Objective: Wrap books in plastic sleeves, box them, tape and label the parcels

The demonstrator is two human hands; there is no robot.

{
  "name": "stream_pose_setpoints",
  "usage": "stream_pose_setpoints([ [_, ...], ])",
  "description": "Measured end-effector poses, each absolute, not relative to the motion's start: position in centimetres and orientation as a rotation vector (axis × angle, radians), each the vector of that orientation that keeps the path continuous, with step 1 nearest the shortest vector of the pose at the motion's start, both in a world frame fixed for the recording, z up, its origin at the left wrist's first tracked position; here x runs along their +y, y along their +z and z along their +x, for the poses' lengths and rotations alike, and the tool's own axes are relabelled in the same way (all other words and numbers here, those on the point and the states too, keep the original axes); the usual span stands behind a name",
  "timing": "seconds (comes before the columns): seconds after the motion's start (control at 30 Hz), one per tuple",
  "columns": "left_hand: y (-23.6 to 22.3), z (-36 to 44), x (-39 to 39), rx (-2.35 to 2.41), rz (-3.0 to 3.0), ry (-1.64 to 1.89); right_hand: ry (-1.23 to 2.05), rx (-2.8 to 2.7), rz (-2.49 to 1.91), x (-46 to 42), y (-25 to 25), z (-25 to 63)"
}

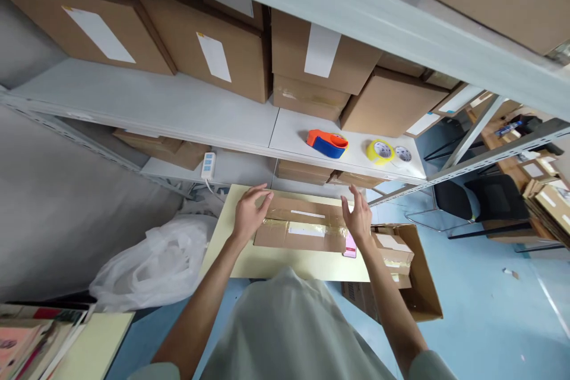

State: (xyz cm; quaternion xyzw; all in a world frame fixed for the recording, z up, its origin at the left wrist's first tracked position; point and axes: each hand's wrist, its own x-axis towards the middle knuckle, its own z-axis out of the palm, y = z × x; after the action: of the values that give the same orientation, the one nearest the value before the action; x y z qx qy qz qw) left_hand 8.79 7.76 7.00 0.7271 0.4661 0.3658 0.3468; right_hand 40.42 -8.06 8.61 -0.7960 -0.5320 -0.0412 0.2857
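A flat cardboard box (pixel 303 224), taped along its middle seam and bearing white labels, lies on a pale yellow table (pixel 267 261). My left hand (pixel 249 212) rests on the box's left end with curled fingers touching its top edge. At the box's right end my right hand (pixel 357 217) stands with fingers stretched up and apart, its palm against the box side. A small pink item (pixel 350 246) lies on the table just under my right wrist.
An orange and blue tape dispenser (pixel 327 143) and yellow tape rolls (pixel 380 151) sit on the grey shelf (pixel 178 110) behind. Cardboard boxes fill the shelves. An open carton (pixel 409 267) stands on the floor at right, a white plastic bag (pixel 155 261) at left, a black chair (pixel 485 196) far right.
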Motion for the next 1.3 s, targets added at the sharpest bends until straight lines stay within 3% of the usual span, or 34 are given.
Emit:
stream_pose_setpoints([
  [0.1, 11.3, 11.2, 9.6, 1.057, 1.911, 1.062, -0.254, -1.6, -2.018, -1.1, 13.1, 41.6],
  [0.23, 16.0, 13.2, 11.1, 0.88, 1.936, 1.211, -0.185, -1.788, -2.137, 7.2, 16.5, 42.2],
  [0.47, 18.1, 12.1, 11.0, 0.869, 1.85, 1.262, 0.073, -1.727, -2.599, 12.7, 17.0, 41.7],
  [0.67, 16.2, 9.1, 10.6, 0.91, 1.746, 1.262, -0.018, -1.879, -2.574, 11.2, 17.0, 40.5],
  [1.0, 15.6, 3.8, 8.0, 0.784, 1.704, 1.369, -0.14, -2.298, -1.955, 0.2, 20.8, 32.7],
  [1.3, 15.3, 2.0, 7.6, 0.667, 1.739, 1.419, -0.135, -2.406, -1.962, -2.1, 24.0, 29.3],
])
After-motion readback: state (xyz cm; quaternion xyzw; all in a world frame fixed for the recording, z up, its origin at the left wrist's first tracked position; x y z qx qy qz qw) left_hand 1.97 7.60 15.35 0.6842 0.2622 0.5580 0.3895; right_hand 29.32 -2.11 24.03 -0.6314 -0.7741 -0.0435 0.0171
